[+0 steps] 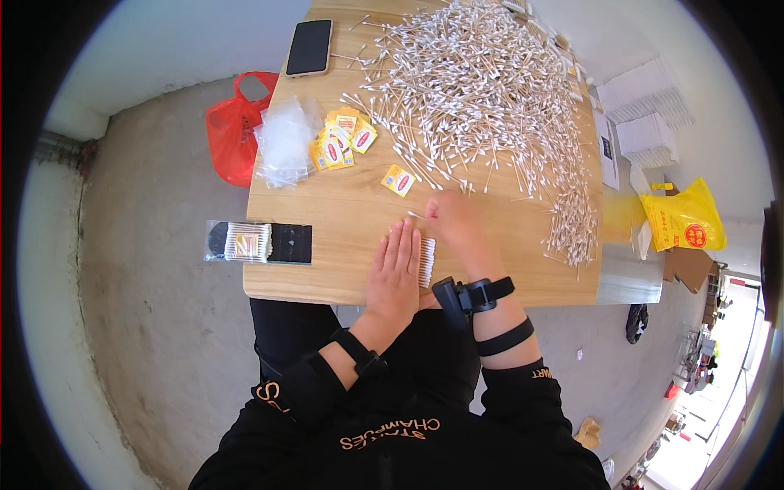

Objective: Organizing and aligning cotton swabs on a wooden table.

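Observation:
My left hand (395,269) lies flat near the table's front edge, its fingers stretched out and held together. Along its right side runs a neat row of cotton swabs (427,261), lined up side by side. Just beyond that row is my right hand (455,220), curled and partly smeared by motion. A single cotton swab (416,216) sticks out to the left from its closed fingertips. Farther back, a large loose heap of cotton swabs (482,82) spreads over the table. One yellow card (398,180) lies between the heap and my hands.
On the wooden table (327,237) are a phone (309,47), clear plastic bags (286,143) and several yellow cards (335,143). A bagged swab pack (247,242) rests on a black strip at the left edge. Red (237,131) and yellow bags (688,216) flank the table.

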### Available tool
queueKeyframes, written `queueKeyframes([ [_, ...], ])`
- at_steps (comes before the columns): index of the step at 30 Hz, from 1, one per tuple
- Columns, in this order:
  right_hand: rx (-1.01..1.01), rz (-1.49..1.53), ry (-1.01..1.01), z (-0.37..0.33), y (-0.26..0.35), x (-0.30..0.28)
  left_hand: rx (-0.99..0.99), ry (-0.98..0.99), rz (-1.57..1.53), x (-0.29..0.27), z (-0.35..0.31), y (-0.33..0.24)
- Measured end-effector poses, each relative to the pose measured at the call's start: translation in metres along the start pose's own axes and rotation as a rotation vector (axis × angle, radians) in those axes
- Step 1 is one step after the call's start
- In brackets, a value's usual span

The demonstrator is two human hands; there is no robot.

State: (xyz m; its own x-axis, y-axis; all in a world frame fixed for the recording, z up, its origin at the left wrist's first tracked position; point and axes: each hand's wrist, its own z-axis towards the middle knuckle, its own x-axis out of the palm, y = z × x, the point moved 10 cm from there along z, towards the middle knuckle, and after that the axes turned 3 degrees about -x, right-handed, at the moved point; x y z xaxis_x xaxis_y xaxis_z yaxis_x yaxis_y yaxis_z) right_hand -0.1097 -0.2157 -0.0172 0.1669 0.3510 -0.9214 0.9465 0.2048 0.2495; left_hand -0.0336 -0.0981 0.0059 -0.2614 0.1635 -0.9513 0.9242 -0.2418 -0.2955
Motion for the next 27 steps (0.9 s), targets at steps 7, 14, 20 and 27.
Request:
queueKeyframes([
  [7,-0.080,0.658,-0.230,0.007,0.011,-0.029,-0.009,-0.036,-0.075,-0.002,0.001,0.000],
  [14,0.051,0.192,-0.126,0.018,0.059,-0.031,-0.020,-0.166,-0.063,0.001,-0.001,0.003],
  [20,0.150,0.193,-0.200,0.030,0.058,-0.026,0.001,-0.198,-0.107,0.002,-0.004,0.004],
  [27,-0.031,0.329,0.036,0.041,0.053,0.003,-0.048,-0.171,-0.133,0.004,-0.005,0.007],
])
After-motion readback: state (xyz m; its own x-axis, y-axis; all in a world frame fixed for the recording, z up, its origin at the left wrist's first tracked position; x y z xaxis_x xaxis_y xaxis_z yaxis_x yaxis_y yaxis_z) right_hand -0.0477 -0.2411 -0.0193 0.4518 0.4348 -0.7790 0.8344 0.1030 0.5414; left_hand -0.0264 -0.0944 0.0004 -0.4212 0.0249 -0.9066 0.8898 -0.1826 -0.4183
